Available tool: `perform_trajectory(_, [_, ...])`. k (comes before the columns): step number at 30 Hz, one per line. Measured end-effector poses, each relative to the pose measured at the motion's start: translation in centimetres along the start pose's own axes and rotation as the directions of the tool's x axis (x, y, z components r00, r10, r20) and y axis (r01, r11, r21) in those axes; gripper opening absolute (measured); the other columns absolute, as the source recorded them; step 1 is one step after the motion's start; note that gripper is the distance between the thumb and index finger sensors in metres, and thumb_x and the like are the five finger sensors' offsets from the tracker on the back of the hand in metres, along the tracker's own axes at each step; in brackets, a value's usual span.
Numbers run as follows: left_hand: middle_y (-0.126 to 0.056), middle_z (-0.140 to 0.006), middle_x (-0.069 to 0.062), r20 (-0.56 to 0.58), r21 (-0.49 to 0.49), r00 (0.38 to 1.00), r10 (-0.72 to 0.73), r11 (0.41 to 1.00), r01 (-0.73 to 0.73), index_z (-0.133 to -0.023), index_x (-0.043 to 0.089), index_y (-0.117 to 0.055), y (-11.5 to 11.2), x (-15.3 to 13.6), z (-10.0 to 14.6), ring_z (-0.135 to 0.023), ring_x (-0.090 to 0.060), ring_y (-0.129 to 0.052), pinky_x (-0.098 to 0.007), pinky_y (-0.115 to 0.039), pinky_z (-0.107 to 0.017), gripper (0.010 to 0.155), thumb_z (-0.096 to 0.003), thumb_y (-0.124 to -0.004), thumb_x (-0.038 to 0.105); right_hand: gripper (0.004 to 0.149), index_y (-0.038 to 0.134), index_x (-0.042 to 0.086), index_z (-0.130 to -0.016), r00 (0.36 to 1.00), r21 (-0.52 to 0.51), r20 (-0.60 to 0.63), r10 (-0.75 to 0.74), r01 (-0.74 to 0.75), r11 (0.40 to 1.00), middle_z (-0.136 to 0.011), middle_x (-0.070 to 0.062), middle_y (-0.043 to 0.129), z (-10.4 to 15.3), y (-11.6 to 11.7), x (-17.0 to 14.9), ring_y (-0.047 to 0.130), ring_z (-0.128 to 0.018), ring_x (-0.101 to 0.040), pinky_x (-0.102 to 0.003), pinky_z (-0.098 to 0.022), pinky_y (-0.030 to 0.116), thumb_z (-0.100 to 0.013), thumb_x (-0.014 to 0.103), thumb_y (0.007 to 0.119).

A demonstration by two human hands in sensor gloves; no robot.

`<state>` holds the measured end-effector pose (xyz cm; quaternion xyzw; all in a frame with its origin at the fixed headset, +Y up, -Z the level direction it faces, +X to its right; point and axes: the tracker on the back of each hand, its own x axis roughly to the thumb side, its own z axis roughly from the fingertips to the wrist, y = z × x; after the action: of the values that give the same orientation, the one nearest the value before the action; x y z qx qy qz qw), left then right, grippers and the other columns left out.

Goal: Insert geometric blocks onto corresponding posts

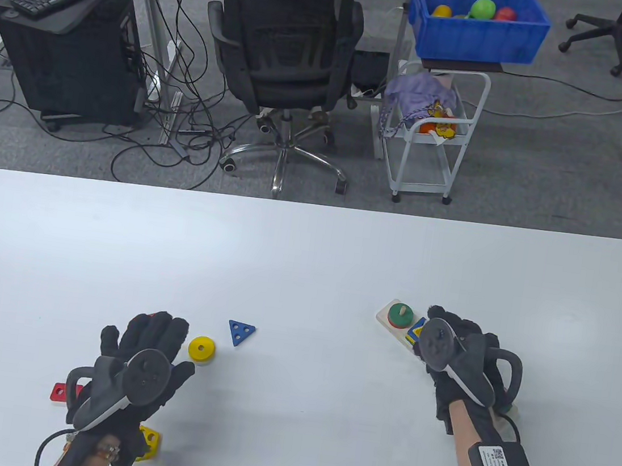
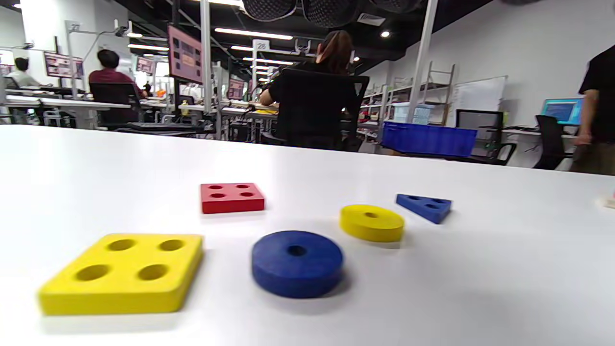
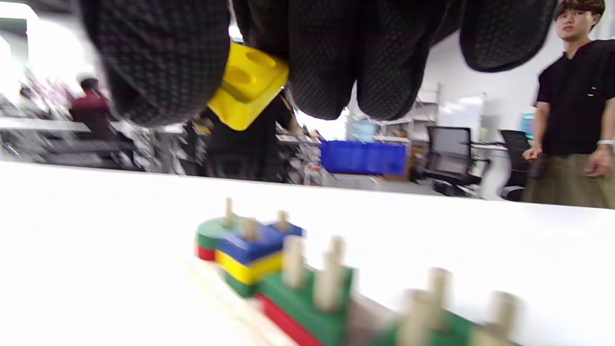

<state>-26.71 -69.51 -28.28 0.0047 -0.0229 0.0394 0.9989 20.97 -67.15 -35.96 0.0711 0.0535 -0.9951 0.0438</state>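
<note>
My right hand point(image 1: 448, 345) hovers over the wooden post board point(image 1: 385, 315) and grips a yellow block with holes point(image 3: 247, 86) between its fingers, above the posts point(image 3: 293, 262). A green round block point(image 1: 401, 315) sits on the board's far post. Beside it is a blue-over-yellow stack point(image 1: 417, 333). My left hand point(image 1: 149, 352) is spread open and empty over the table. Around it lie a yellow round block point(image 1: 202, 348), a blue triangle point(image 1: 241, 332), a red square point(image 1: 59, 393) and a yellow square point(image 1: 149, 443). A blue round block point(image 2: 297, 262) shows only in the left wrist view.
The white table point(image 1: 308, 255) reaches far beyond the blocks. An office chair point(image 1: 289, 52) and a white cart point(image 1: 434, 123) under a blue bin point(image 1: 476, 23) stand past its far edge.
</note>
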Motion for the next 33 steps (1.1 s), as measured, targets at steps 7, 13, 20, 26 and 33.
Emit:
perform_trajectory(7, [-0.039,-0.127,0.004,-0.052,-0.039,0.999,-0.004,0.999,0.002,-0.113,0.039,-0.042,-0.6,-1.5,-0.5,-0.12,-0.032,-0.04,-0.069,-0.027,-0.081,0.071,-0.0492,-0.062,0.064,0.066,0.071,0.027,-0.092,0.987,0.128,-0.072,0.146,-0.136,0.982,-0.089,-0.003,0.088,-1.7,2.6,-0.3,0.088,-0.083,-0.033,-0.065,-0.061,0.068,-0.033,0.051,0.089])
perform_trajectory(13, [-0.039,-0.127,0.004,-0.065,-0.056,0.998,-0.016,0.998,0.012,-0.113,0.04,-0.041,-1.0,-1.8,-0.8,-0.12,-0.031,-0.039,-0.068,-0.027,-0.081,0.071,-0.0492,-0.062,0.064,0.065,0.072,0.027,-0.091,0.978,0.157,-0.064,0.196,-0.185,0.97,-0.089,-0.002,0.088,-2.4,4.1,0.4,0.087,-0.083,-0.034,-0.066,-0.061,0.066,-0.033,0.052,0.087])
perform_trajectory(20, [-0.038,-0.127,0.004,-0.059,-0.071,0.998,-0.026,0.997,0.022,-0.113,0.04,-0.041,-1.2,-1.7,-0.8,-0.12,-0.031,-0.039,-0.068,-0.027,-0.081,0.071,-0.0492,-0.061,0.064,0.064,0.071,0.027,-0.091,0.979,0.167,-0.045,0.199,-0.189,0.968,-0.09,-0.002,0.087,-2.3,5.3,0.9,0.087,-0.083,-0.034,-0.066,-0.061,0.066,-0.033,0.05,0.088])
perform_trajectory(26, [-0.038,-0.127,0.004,-0.053,-0.078,0.998,-0.023,0.997,0.019,-0.113,0.04,-0.041,-1.2,-1.6,-0.8,-0.12,-0.031,-0.039,-0.068,-0.028,-0.081,0.071,-0.0492,-0.061,0.064,0.068,0.067,0.026,-0.095,0.992,0.075,-0.034,0.124,-0.121,0.99,-0.095,-0.005,0.082,-0.7,4.1,0.3,0.084,-0.086,-0.036,-0.067,-0.062,0.065,-0.035,0.05,0.087])
perform_trajectory(33, [-0.039,-0.127,0.004,-0.027,-0.088,1.0,-0.004,0.996,0.002,-0.113,0.04,-0.042,-1.4,-1.1,-0.7,-0.12,-0.031,-0.04,-0.068,-0.03,-0.081,0.071,-0.0492,-0.062,0.064,0.061,0.068,0.022,-0.095,0.984,-0.093,0.129,-0.121,0.134,0.987,-0.093,-0.009,0.083,5.0,2.0,1.6,0.087,-0.082,-0.037,-0.067,-0.058,0.068,-0.041,0.049,0.081])
